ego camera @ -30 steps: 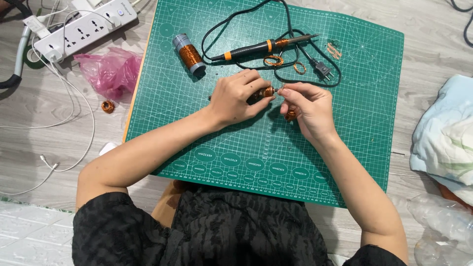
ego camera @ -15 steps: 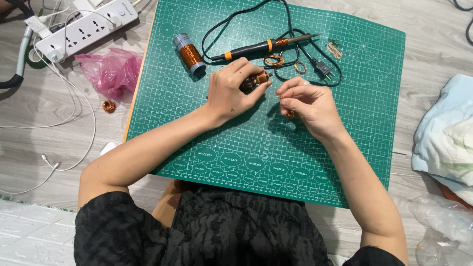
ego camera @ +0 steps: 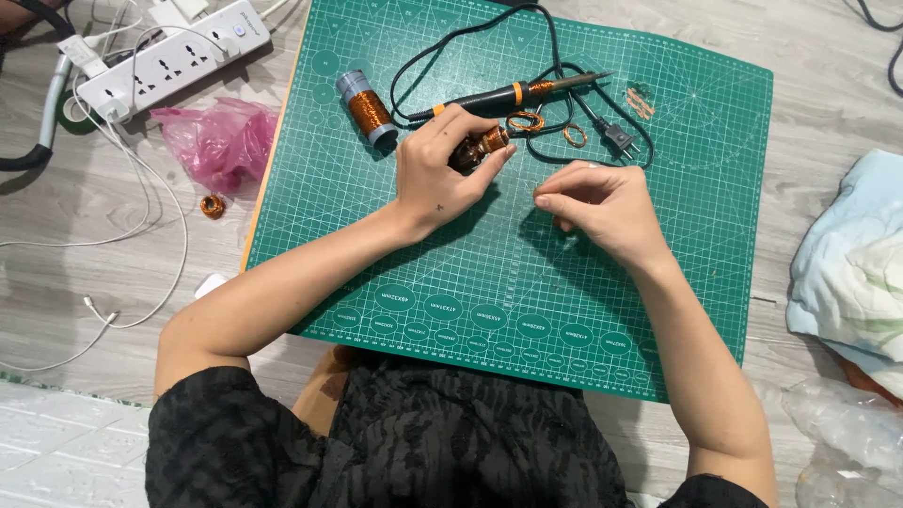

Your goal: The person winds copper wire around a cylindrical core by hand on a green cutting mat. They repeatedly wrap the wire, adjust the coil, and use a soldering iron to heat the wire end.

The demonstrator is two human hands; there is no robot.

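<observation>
One view only, head-worn, looking almost straight down from above the person's lap. Near range: forearms enter from the bottom edge and the green cutting mat [ego camera: 527, 282] fills the centre. Grey plank floor [ego camera: 113, 273] shows left and right. No second view to overlap.

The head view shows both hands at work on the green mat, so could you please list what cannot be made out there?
- Small copper-wound piece: mostly hidden by the left hand.
- Whatever the right hand pinches: too small, covered by its fingertips.
- White power strip: cut off by the top edge.
</observation>
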